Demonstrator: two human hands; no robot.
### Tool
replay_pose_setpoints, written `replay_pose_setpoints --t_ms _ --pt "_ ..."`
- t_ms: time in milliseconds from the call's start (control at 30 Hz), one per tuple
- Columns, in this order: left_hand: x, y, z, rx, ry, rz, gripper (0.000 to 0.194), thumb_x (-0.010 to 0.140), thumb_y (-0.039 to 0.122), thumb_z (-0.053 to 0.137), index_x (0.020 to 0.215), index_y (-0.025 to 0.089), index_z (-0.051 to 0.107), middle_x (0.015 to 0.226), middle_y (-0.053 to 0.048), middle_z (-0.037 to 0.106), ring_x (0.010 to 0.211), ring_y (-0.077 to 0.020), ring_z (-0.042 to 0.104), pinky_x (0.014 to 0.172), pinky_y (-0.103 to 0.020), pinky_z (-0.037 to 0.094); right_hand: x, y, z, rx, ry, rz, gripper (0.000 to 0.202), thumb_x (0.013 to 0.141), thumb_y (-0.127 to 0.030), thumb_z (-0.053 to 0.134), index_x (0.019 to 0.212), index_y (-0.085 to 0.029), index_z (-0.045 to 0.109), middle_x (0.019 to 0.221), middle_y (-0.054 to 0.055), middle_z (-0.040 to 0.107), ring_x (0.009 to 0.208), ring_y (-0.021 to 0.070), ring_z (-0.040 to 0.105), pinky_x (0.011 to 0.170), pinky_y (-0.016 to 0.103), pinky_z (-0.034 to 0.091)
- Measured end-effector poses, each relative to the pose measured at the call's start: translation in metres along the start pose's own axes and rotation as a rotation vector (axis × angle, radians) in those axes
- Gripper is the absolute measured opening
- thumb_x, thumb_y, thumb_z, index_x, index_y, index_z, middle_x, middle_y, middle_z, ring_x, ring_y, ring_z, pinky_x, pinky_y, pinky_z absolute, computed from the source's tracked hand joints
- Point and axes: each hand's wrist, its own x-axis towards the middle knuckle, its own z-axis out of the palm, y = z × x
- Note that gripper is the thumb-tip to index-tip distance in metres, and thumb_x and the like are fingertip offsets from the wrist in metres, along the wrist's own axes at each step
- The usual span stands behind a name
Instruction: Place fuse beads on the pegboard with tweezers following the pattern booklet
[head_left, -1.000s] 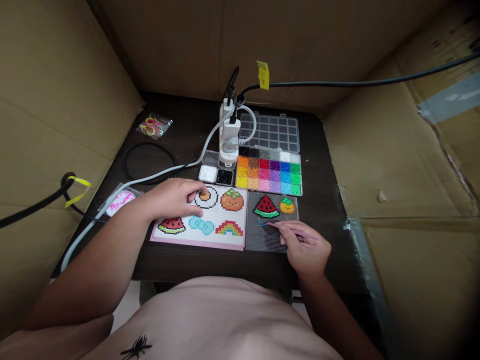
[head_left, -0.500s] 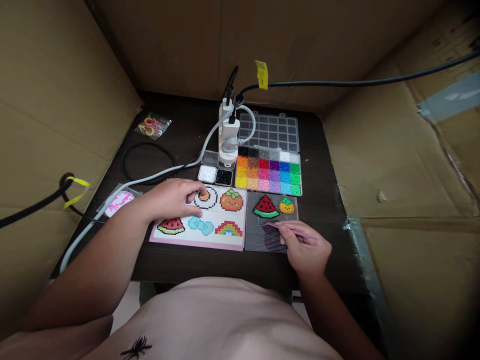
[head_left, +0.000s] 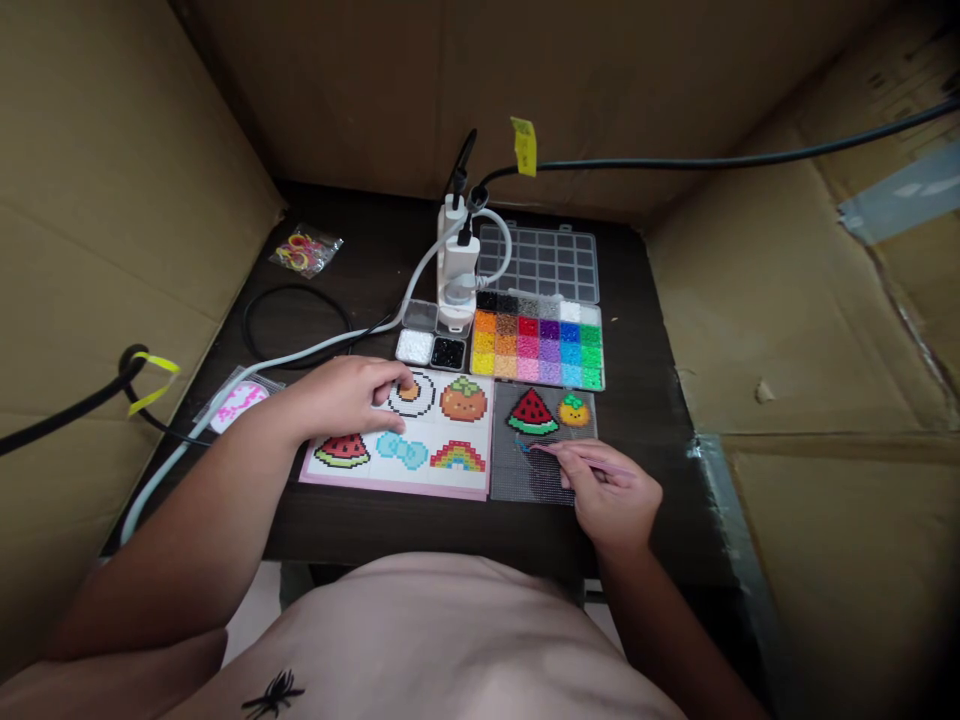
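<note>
Pink tweezers point(head_left: 600, 464) are pinched in my right hand point(head_left: 616, 498). Their tip is over the clear pegboard point(head_left: 540, 485), at a few small blue beads point(head_left: 523, 443) below a bead watermelon slice point(head_left: 532, 412). A small orange bead fruit point(head_left: 574, 411) sits to the right of the slice. My left hand point(head_left: 352, 395) lies on the pattern sheet point(head_left: 420, 480), thumb and fingers apart, holding nothing. Its fingertips touch near the printed egg point(head_left: 420, 396) and above the light-blue bow point(head_left: 402, 451). The hand covers part of the sheet's left side.
Behind the pegboard stands a bead box point(head_left: 538, 345) with many colours, its lid point(head_left: 540, 262) folded back. White beads point(head_left: 414, 347) and black beads point(head_left: 448, 353) fill small boxes beside a power strip point(head_left: 455, 265). A white cable point(head_left: 300, 352) crosses the left side. Cardboard walls point(head_left: 750, 300) surround the table.
Almost nothing differs. The right hand and tweezers stay at the blue beads with only a tiny shift, and the left hand rests in the same place.
</note>
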Motion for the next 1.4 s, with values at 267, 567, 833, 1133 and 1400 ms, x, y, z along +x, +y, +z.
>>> replay_pose_setpoints --t_ms 267,567,833,1133,1400 --pt "-0.0006 0.0002 -0.0003 -0.003 -0.001 -0.004 0.036 0.071 0.043 0.067 0.1 0.023 0.062 0.075 0.003 0.056 0.067 -0.0132 0.052 0.061 -0.024 0.034 -0.0002 -0.0008 0.0003 0.032 0.018 0.031 0.008 0.078 -0.021 0.068 0.074 -0.016 0.074 0.072 0.006 0.072 0.053 0.013 0.062 0.047 0.025 0.051" --pt "0.0006 -0.001 0.0009 -0.01 0.008 -0.001 0.036 0.071 0.044 0.067 0.099 0.023 0.063 0.075 0.003 0.057 0.067 -0.0134 0.052 0.061 -0.024 0.033 -0.0003 0.0014 -0.0008 0.016 -0.004 0.011 0.008 0.078 -0.019 0.068 0.073 -0.016 0.074 0.069 0.005 0.071 0.062 0.0152 0.066 0.056 0.026 0.054" --pt "-0.0002 0.0001 0.0002 -0.024 0.0 -0.003 0.036 0.07 0.044 0.067 0.1 0.023 0.063 0.075 0.003 0.056 0.067 -0.0131 0.052 0.061 -0.024 0.033 0.0004 -0.0015 -0.0004 0.008 0.006 0.039 0.012 0.078 -0.024 0.068 0.072 -0.016 0.074 0.067 0.006 0.07 0.059 0.0161 0.066 0.056 0.028 0.056" --pt "-0.0003 0.0004 -0.0006 -0.028 -0.008 -0.001 0.035 0.072 0.043 0.067 0.1 0.023 0.062 0.075 0.002 0.056 0.067 -0.0133 0.051 0.061 -0.025 0.033 0.001 -0.0029 -0.0008 0.004 0.009 0.042 0.014 0.079 -0.024 0.067 0.069 -0.016 0.073 0.065 0.005 0.069 0.056 0.0154 0.065 0.053 0.027 0.055" --pt "-0.0006 0.0015 -0.0014 -0.02 -0.008 -0.007 0.036 0.072 0.044 0.067 0.1 0.023 0.062 0.076 0.002 0.056 0.068 -0.0135 0.052 0.061 -0.025 0.033 0.0015 -0.0023 0.0011 0.001 0.02 0.027 0.011 0.078 -0.023 0.068 0.07 -0.017 0.073 0.067 0.005 0.071 0.059 0.0152 0.066 0.053 0.025 0.055"
